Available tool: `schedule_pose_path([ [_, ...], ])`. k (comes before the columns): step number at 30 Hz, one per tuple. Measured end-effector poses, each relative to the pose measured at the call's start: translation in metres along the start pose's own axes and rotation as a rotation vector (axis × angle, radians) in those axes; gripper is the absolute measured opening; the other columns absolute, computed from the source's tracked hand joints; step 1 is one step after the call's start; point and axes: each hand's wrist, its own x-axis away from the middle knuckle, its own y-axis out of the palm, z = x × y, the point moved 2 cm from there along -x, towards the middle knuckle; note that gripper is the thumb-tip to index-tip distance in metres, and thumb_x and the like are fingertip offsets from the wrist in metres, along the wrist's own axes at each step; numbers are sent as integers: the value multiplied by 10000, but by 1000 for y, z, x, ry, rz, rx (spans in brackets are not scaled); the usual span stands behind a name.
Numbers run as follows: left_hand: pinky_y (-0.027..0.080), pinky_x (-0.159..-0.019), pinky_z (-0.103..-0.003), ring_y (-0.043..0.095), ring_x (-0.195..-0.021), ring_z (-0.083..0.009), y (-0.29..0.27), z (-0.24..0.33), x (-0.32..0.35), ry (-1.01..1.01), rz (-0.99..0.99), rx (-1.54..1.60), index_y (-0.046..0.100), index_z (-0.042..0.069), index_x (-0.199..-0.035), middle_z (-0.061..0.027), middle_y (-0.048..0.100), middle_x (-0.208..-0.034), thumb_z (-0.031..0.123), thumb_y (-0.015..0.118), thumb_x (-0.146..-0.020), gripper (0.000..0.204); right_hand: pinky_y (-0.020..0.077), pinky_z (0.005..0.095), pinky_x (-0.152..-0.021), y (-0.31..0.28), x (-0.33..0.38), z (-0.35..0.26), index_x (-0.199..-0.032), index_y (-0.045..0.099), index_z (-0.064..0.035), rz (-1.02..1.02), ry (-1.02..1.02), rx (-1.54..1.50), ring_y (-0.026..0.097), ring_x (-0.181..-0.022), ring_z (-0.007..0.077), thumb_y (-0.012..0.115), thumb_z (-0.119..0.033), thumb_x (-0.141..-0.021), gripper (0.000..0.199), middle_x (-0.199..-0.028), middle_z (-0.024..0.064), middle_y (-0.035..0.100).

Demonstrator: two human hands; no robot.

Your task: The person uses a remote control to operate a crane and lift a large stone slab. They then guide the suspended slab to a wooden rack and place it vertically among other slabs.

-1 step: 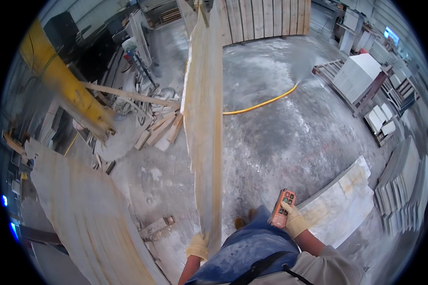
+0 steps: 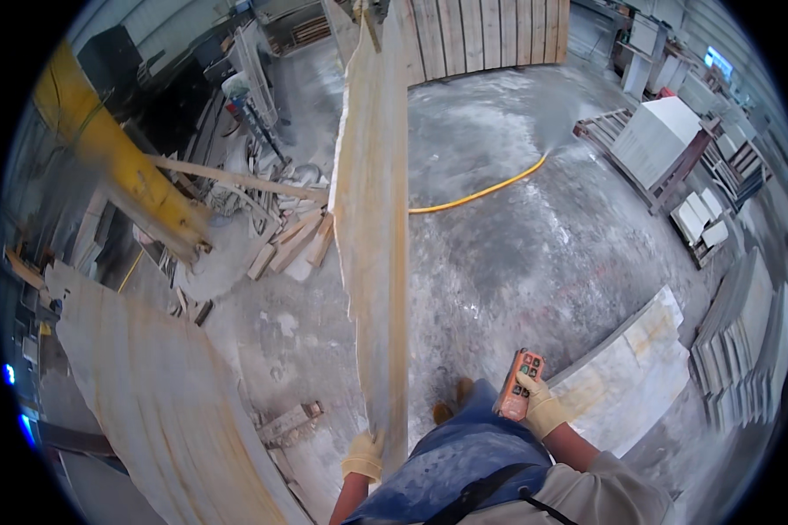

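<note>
Right hand (image 2: 544,409) still clasps orange remote (image 2: 516,395); left hand (image 2: 362,457) still pinches slab (image 2: 372,227) edge.

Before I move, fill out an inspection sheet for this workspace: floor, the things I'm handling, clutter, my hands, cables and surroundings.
Surface: grey floor, blotched with white patches.
Things at hand: tall slab with a ragged left edge; orange remote with buttons.
Clutter: heap of wood scraps left of the tall slab.
Left hand: gloved, at the tall slab's near end; finger grip unclear.
Right hand: gloved, holding the orange remote.
Cables: yellow hose on the floor, reaching the tall slab's right edge in view.
Surroundings: wide slab at left, pale slab at lower right, yellow post at upper left, wooden planks at the far side.
</note>
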Motion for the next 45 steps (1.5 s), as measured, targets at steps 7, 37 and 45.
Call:
schedule_pose_path([
  [7,527,-854,-569,677,-998,-518,-109,-20,-74,-13,93,125,752,-56,-1008,-354,693,-964,581,596,-937,660,606,412,-743,160,-44,-59,-1135,661,-95,-29,85,95,716,-818,230,722,-267,-986,235,-950,74,713],
  [37,495,-987,-326,643,-1140,-170,-470,123,-428,271,428,695,616,-37,-1371,-122,708,-1248,274,663,-1004,484,618,413,-722,386,-273,-170,-1196,657,-129,90,-67,157,712,-848,216,763,-243,-938,301,-985,44,708],
  [45,502,-759,-321,592,-831,-108,-484,121,-543,67,291,623,728,-8,-1188,-32,692,-868,358,671,-985,423,639,459,-689,444,-324,-177,-1149,666,-95,126,-138,-28,732,-833,254,759,-227,-952,255,-951,74,724],
])
